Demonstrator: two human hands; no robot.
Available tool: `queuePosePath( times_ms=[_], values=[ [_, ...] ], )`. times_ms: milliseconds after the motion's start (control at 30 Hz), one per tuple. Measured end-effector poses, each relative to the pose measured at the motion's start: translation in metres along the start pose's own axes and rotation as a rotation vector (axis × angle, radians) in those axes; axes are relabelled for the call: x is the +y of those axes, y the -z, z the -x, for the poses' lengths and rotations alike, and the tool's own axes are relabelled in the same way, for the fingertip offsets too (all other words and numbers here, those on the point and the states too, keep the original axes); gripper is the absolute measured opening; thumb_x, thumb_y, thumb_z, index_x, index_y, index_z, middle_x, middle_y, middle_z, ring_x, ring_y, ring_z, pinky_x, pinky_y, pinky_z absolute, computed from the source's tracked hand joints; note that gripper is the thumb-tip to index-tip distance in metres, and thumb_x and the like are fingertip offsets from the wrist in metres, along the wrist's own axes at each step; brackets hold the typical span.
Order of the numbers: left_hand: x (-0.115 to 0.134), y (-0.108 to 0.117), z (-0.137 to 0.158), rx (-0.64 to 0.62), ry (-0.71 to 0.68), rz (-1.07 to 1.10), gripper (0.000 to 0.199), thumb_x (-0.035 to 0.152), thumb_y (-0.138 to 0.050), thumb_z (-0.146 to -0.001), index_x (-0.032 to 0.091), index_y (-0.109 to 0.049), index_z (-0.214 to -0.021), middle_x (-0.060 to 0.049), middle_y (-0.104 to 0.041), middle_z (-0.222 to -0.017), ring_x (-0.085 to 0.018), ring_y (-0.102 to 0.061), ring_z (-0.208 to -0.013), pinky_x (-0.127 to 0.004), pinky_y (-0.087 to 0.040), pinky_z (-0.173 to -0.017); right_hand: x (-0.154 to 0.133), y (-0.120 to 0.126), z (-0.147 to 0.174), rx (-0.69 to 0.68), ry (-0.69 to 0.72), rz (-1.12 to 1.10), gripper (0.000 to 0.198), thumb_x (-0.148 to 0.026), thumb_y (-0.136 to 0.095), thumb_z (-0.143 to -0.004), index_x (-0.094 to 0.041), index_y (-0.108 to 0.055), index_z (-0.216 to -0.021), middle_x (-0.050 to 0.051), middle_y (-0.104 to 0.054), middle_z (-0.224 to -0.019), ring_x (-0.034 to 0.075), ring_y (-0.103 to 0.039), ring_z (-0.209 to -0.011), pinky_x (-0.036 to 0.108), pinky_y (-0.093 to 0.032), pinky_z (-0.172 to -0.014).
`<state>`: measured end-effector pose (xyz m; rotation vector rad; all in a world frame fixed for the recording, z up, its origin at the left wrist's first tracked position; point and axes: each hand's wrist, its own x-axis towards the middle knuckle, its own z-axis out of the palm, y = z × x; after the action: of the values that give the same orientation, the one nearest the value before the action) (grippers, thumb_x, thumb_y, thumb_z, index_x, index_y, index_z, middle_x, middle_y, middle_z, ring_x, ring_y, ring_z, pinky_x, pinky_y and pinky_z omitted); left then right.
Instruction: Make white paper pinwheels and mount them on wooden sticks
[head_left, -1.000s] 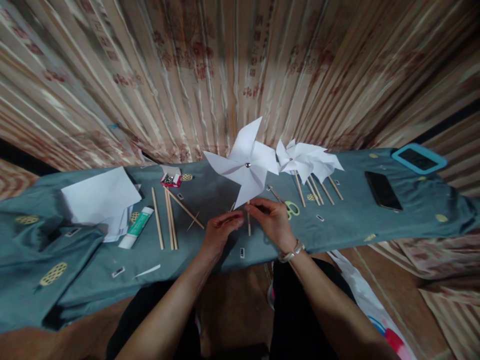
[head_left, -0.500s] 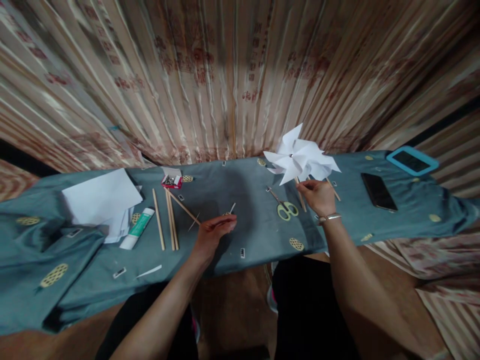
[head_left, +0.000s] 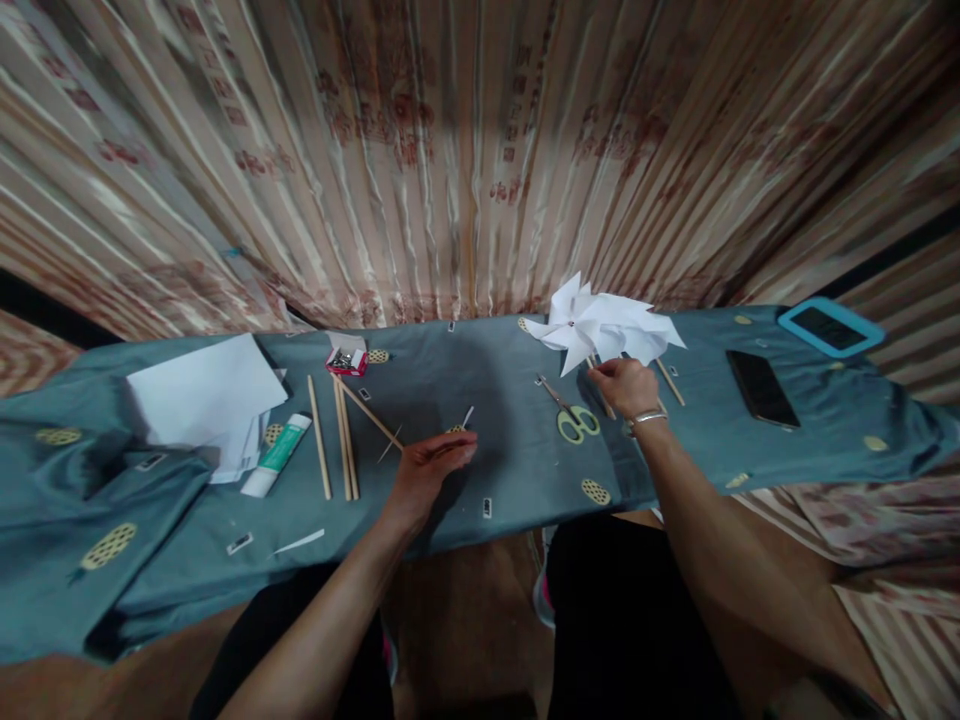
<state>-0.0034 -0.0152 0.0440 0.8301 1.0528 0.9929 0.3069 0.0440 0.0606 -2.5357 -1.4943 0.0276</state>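
My right hand (head_left: 628,388) is closed around the wooden stick of a white paper pinwheel (head_left: 571,325), low over the table. The pinwheel overlaps other white paper blades (head_left: 628,325), with another stick (head_left: 670,382) showing below them. Left of that hand lie scissors with yellow-green handles (head_left: 576,424). My left hand (head_left: 431,465) rests on the cloth with its fingers stretched out to the right. A wooden stick (head_left: 367,412) runs up to its back edge; whether they touch, I cannot tell. A small white strip (head_left: 468,416) lies just beyond the fingertips.
On the left are white paper sheets (head_left: 202,390), a glue stick (head_left: 277,455), several wooden sticks (head_left: 319,437) and a red box of small metal pins (head_left: 346,360). A black phone (head_left: 762,388) and a blue-framed tablet (head_left: 831,327) lie right. A curtain (head_left: 450,170) hangs behind the table.
My right hand has lowered the pinwheel, so its blades now lean down and left against the other blades. The left hand has stayed in place.
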Motion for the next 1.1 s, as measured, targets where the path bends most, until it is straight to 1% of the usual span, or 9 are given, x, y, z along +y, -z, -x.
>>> queuePosePath(
  times_ms=[267,367,433,500,600,700,800,933,1100],
  values=[
    [-0.001,0.005,0.008,-0.002,-0.014,-0.020,0.026,0.033,-0.084,-0.057,0.020,-0.080,-0.079,-0.004,-0.076,-0.075,-0.014,-0.063,-0.068,-0.026,-0.049,-0.069,-0.004,0.014,0.019,0.014,0.040,0.083,0.035,-0.040,-0.058,-0.088,-0.015,-0.077,-0.101,0.020,-0.077,-0.095,0.035,-0.073,-0.090,0.038,-0.050,-0.071],
    [-0.002,0.008,0.011,-0.020,-0.031,-0.053,0.024,0.033,-0.082,-0.058,0.020,-0.080,-0.079,-0.004,-0.077,-0.078,-0.015,-0.065,-0.070,-0.027,-0.050,-0.071,-0.013,0.022,0.034,0.103,0.133,0.098,0.032,-0.037,-0.057,-0.089,-0.015,-0.077,-0.101,0.018,-0.077,-0.092,0.034,-0.073,-0.087,0.036,-0.048,-0.067],
    [-0.003,0.012,0.013,-0.021,-0.068,-0.084,0.022,0.033,-0.081,-0.060,0.020,-0.080,-0.078,-0.004,-0.077,-0.077,-0.016,-0.065,-0.069,-0.028,-0.050,-0.070,-0.027,0.025,0.048,0.118,0.219,0.022,0.028,-0.035,-0.058,-0.087,-0.016,-0.077,-0.096,0.015,-0.078,-0.088,0.032,-0.073,-0.083,0.034,-0.047,-0.065],
    [-0.003,0.017,0.014,-0.016,-0.106,-0.110,0.021,0.034,-0.080,-0.062,0.019,-0.080,-0.077,-0.005,-0.077,-0.075,-0.016,-0.064,-0.066,-0.028,-0.050,-0.068,-0.045,0.022,0.068,0.076,0.331,-0.108,0.024,-0.034,-0.059,-0.087,-0.019,-0.077,-0.093,0.011,-0.078,-0.084,0.029,-0.073,-0.079,0.032,-0.047,-0.064],
    [-0.001,0.026,0.017,-0.010,-0.160,-0.143,0.019,0.034,-0.078,-0.064,0.019,-0.080,-0.075,-0.005,-0.076,-0.074,-0.016,-0.064,-0.065,-0.027,-0.050,-0.065,-0.075,0.006,0.102,-0.062,0.482,-0.327,0.022,-0.032,-0.058,-0.087,-0.022,-0.077,-0.087,0.006,-0.078,-0.082,0.024,-0.072,-0.074,0.030,-0.049,-0.067],
    [0.002,0.037,0.022,0.010,-0.219,-0.170,0.017,0.033,-0.076,-0.067,0.019,-0.080,-0.076,-0.005,-0.076,-0.075,-0.017,-0.064,-0.068,-0.026,-0.049,-0.065,-0.101,-0.014,0.132,-0.159,0.651,-0.479,0.021,-0.027,-0.055,-0.088,-0.021,-0.075,-0.091,0.006,-0.078,-0.093,0.022,-0.072,-0.084,0.030,-0.051,-0.077],
    [0.006,0.048,0.025,0.054,-0.238,-0.179,0.016,0.032,-0.074,-0.069,0.020,-0.080,-0.076,-0.004,-0.075,-0.073,-0.016,-0.063,-0.068,-0.026,-0.048,-0.064,-0.123,-0.027,0.151,-0.237,0.721,-0.524,0.018,-0.026,-0.057,-0.089,-0.019,-0.074,-0.092,0.007,-0.078,-0.094,0.021,-0.071,-0.085,0.030,-0.050,-0.078],
    [0.011,0.058,0.027,0.109,-0.239,-0.162,0.014,0.029,-0.073,-0.068,0.019,-0.079,-0.076,-0.005,-0.075,-0.075,-0.017,-0.063,-0.068,-0.026,-0.049,-0.065,-0.151,-0.032,0.162,-0.264,0.749,-0.446,0.016,-0.026,-0.058,-0.090,-0.019,-0.072,-0.087,0.005,-0.076,-0.084,0.018,-0.068,-0.078,0.026,-0.047,-0.070],
    [0.014,0.060,0.025,0.119,-0.227,-0.075,0.012,0.025,-0.072,-0.069,0.018,-0.079,-0.076,-0.006,-0.076,-0.082,-0.018,-0.067,-0.077,-0.028,-0.052,-0.074,-0.176,-0.035,0.164,-0.219,0.751,-0.218,0.013,-0.019,-0.057,-0.086,-0.017,-0.069,-0.087,0.009,-0.073,-0.084,0.022,-0.066,-0.083,0.028,-0.043,-0.069]
  ],
)
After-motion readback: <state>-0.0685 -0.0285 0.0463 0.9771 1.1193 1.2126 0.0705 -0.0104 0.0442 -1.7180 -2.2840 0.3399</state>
